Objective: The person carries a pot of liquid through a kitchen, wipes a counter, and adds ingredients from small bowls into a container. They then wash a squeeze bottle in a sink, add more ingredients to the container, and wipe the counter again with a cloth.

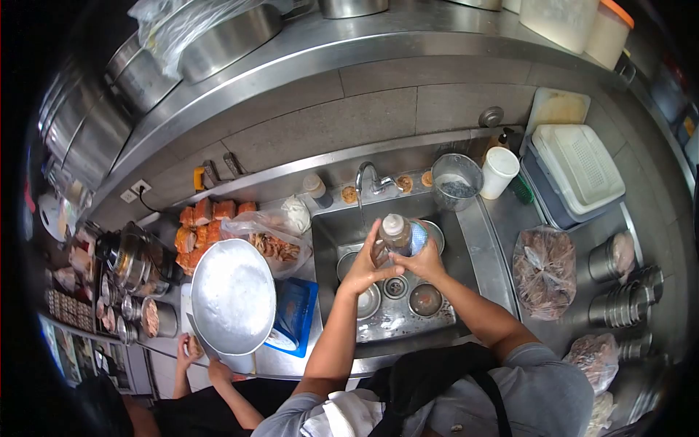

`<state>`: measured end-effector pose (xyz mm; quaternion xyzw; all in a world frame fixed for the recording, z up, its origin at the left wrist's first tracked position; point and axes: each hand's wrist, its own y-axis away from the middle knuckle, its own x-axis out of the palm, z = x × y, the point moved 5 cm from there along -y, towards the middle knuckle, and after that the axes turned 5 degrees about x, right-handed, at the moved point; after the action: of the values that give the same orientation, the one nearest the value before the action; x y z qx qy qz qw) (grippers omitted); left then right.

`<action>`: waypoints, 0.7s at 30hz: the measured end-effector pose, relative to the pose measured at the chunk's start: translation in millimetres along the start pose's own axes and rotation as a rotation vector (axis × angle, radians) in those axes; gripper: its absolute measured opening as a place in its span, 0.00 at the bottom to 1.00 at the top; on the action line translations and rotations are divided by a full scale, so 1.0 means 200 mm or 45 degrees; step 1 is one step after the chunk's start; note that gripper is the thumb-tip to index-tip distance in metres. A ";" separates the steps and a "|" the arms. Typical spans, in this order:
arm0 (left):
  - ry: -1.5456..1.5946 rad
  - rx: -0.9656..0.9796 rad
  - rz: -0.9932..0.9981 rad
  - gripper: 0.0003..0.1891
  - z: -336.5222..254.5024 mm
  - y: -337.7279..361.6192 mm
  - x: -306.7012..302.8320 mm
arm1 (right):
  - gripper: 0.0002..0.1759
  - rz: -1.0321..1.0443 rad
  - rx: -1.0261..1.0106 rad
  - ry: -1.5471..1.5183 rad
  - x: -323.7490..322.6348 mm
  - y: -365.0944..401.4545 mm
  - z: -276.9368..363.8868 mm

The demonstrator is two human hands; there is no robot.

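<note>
Over the steel sink my left hand is wrapped round a clear squeeze bottle with a whitish cap. My right hand presses a blue-and-white checked scrubbing cloth against the bottle's right side. The bottle is roughly upright, with its cap toward me. Below, a metal bowl and another round metal dish lie on the sink floor near the drain. More round metalware is partly hidden behind my hands.
The faucet arches over the sink's back edge. A steel pot and white tub stand behind right. At left are a large metal bowl, a blue scale and orange-red meat pieces. A co-worker's hands are near that bowl.
</note>
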<state>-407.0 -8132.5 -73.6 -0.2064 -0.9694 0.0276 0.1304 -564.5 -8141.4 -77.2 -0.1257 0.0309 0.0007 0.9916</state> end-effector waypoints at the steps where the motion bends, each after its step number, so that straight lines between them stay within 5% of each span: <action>1: -0.040 0.195 -0.157 0.60 -0.12 0.02 0.06 | 0.46 -0.015 0.006 -0.016 0.00 0.00 -0.01; 2: -0.155 0.308 -0.265 0.55 -0.18 -0.01 0.12 | 0.46 -0.061 -0.094 0.167 0.01 0.01 0.00; 3: -0.510 0.379 -0.522 0.40 -0.18 -0.02 0.13 | 0.46 -0.098 -0.191 0.349 0.02 0.03 0.01; 6: -0.546 0.410 -0.843 0.20 -0.20 -0.08 0.14 | 0.46 -0.052 -0.071 0.242 0.08 0.07 0.01; 9: -0.396 0.435 -0.622 0.20 -0.20 -0.09 0.09 | 0.49 0.040 -0.053 0.137 0.02 0.05 0.03; 12: -0.397 0.362 -0.412 0.19 -0.31 -0.11 0.05 | 0.53 0.521 0.125 -0.095 0.03 -0.03 0.02; 17: 0.051 0.285 -0.261 0.23 -0.43 -0.16 0.04 | 0.54 0.828 0.308 -0.047 0.04 -0.12 0.09; 19: 0.007 0.285 -0.237 0.23 -0.45 -0.16 0.04 | 0.50 0.946 0.554 -0.551 0.11 -0.06 0.00; 21: -0.028 0.292 -0.218 0.23 -0.46 -0.15 0.04 | 0.45 1.011 0.564 -0.615 0.14 -0.02 -0.13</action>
<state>-402.6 -8157.0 20.5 -0.1065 -0.9753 0.1290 0.1445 -538.9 -8151.5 -104.0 0.1124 -0.1542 0.3996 0.8966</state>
